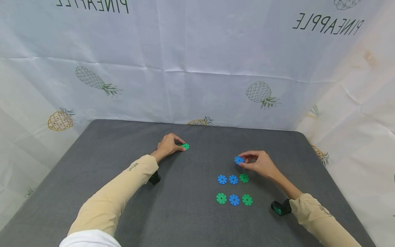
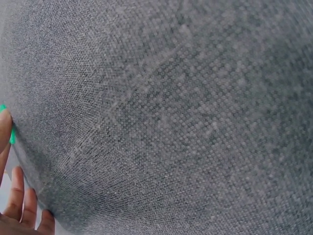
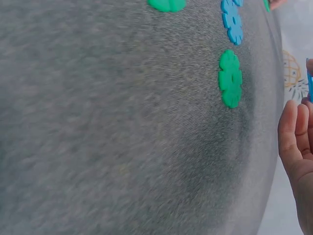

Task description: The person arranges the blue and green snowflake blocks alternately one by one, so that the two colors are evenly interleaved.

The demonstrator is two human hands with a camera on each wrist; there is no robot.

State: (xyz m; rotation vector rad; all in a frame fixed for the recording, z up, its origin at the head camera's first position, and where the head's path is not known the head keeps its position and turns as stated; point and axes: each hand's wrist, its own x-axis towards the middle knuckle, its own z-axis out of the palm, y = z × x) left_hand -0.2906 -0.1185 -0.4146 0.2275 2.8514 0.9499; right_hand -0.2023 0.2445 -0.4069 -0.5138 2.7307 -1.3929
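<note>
The right hand [image 1: 260, 164] pinches a blue disc [image 1: 238, 160] unseen from the left wrist.

Head view: cream sleeves [image 1: 108, 199] bear dark lettering [image 1: 133, 166]; white fabric [image 1: 89, 239] shows at seven o'clock. Wrist units [image 1: 155, 178] are black, the four o'clock one with a green panel [image 1: 277, 211].

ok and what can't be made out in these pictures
Left wrist view: most of the held green disc, covered by the left hand and cut off by the left edge.
Right wrist view: most of the held blue disc, beyond the right edge; part of a loose green disc, beyond the top edge.
Head view: the sleeve lettering, too small to read.
</note>
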